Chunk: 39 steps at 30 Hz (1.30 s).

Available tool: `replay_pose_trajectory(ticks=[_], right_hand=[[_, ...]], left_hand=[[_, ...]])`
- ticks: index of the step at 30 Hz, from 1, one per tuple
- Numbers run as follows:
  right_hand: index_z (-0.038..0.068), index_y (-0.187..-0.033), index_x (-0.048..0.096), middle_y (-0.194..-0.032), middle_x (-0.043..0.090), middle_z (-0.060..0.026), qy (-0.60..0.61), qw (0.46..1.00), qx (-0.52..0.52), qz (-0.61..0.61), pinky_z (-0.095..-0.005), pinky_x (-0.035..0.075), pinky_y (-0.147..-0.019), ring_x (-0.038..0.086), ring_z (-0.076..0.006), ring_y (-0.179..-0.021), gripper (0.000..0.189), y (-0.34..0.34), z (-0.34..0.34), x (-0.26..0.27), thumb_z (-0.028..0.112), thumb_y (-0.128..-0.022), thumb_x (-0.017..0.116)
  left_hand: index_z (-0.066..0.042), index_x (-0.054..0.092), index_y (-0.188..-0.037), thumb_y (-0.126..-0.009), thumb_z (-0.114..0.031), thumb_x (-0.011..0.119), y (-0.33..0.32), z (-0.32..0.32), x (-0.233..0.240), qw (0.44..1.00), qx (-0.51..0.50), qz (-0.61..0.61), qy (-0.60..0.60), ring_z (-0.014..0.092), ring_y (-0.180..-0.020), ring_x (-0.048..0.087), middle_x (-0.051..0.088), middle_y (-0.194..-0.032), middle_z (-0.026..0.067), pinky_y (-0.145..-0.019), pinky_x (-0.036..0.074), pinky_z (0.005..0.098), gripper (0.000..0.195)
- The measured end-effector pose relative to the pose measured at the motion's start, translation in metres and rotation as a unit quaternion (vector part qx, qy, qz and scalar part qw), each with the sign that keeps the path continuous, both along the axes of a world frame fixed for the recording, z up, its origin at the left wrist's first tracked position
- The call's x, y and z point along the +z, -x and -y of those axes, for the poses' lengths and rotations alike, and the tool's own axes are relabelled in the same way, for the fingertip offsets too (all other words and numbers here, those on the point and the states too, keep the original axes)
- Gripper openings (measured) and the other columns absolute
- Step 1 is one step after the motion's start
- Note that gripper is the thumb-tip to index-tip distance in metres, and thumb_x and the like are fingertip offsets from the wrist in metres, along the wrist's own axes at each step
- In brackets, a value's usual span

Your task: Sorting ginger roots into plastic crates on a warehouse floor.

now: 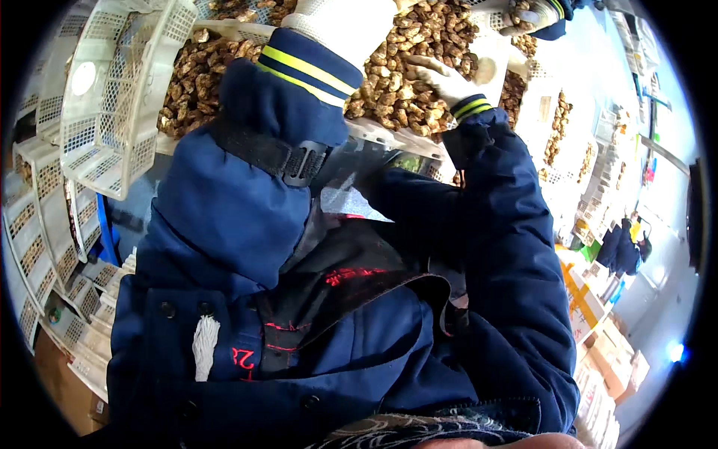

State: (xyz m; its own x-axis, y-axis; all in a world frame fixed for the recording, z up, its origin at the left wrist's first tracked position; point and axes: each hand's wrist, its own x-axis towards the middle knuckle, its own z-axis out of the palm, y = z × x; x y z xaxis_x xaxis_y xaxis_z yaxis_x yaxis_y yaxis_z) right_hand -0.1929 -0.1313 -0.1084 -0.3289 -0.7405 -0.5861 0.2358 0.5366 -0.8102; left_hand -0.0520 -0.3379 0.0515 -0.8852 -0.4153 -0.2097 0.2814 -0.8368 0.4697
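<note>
My left hand (342, 25), in a bright white glove, reaches over the heap at the top edge; its fingers are lost in glare and cut off by the frame. My right hand (446, 79), in a stained white glove, lies palm-down on brown, lumpy pieces (395, 84), possibly mushrooms, with its fingers stretched out and nothing visibly gripped. These pieces fill a pale plastic crate (387, 134) in front of me. Left of it, darker brown pieces (193, 84) fill another pale container, partly hidden by my left sleeve.
A co-worker's gloved hand (527, 17) holds brown pieces at the top right. An upright perforated white crate (120, 95) stands at the left, above stacked crates (42, 224). More loaded crates run down the right side, past cardboard boxes (608, 359) and hanging dark clothes (620, 247).
</note>
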Motion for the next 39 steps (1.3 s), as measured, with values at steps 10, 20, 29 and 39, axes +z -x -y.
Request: replay_pose_trajectory(ticks=[10, 20, 29, 39], right_hand=[[0.024, -0.132, 0.045, -0.120, 0.059, -0.0070, -0.209, 0.700, 0.535, -0.425, -0.0389, 0.049, -0.085, 0.059, -0.0268, -0.106, 0.059, -0.089, 0.103, 0.029, 0.039, -0.079, 0.064], [0.004, -0.123, 0.055, -0.102, 0.067, -0.0090, -0.002, 0.957, 0.113, -0.267, -0.0280, 0.050, -0.074, 0.063, -0.0152, -0.087, 0.044, 0.037, -0.037, 0.010, 0.033, -0.089, 0.056], [0.008, -0.122, 0.055, -0.121, 0.059, -0.0147, -0.156, 0.780, -0.512, -0.324, -0.0342, 0.049, -0.077, 0.061, -0.0218, -0.091, 0.049, 0.143, -0.250, 0.086, 0.038, -0.085, 0.065], [0.017, -0.129, 0.051, -0.129, 0.054, -0.0108, -0.041, 0.754, 0.388, -0.528, -0.0352, 0.048, -0.090, 0.055, -0.0262, -0.113, 0.049, -0.006, -0.012, 0.043, 0.031, -0.084, 0.063]], left_hand=[[-0.003, 0.056, -0.107, -0.096, -0.018, 0.047, 0.005, 0.000, -0.003, 1.000, -0.017, 0.000, 0.012, 0.020, -0.096, 0.060, 0.063, -0.101, 0.0076, -0.090, 0.046, 0.0326, 0.021], [-0.003, 0.055, -0.109, -0.095, -0.019, 0.048, 0.017, -0.005, -0.005, 1.000, -0.012, -0.027, 0.008, 0.021, -0.094, 0.059, 0.061, -0.101, 0.0080, -0.088, 0.046, 0.0333, 0.023], [-0.002, 0.056, -0.109, -0.094, -0.018, 0.050, 0.014, -0.007, -0.020, 1.000, -0.010, 0.001, 0.018, 0.022, -0.093, 0.059, 0.062, -0.097, 0.0091, -0.087, 0.047, 0.0342, 0.023], [-0.003, 0.057, -0.108, -0.095, -0.018, 0.046, 0.023, -0.012, -0.015, 0.999, -0.017, 0.012, 0.025, 0.022, -0.095, 0.060, 0.063, -0.099, 0.0094, -0.088, 0.046, 0.0327, 0.023]])
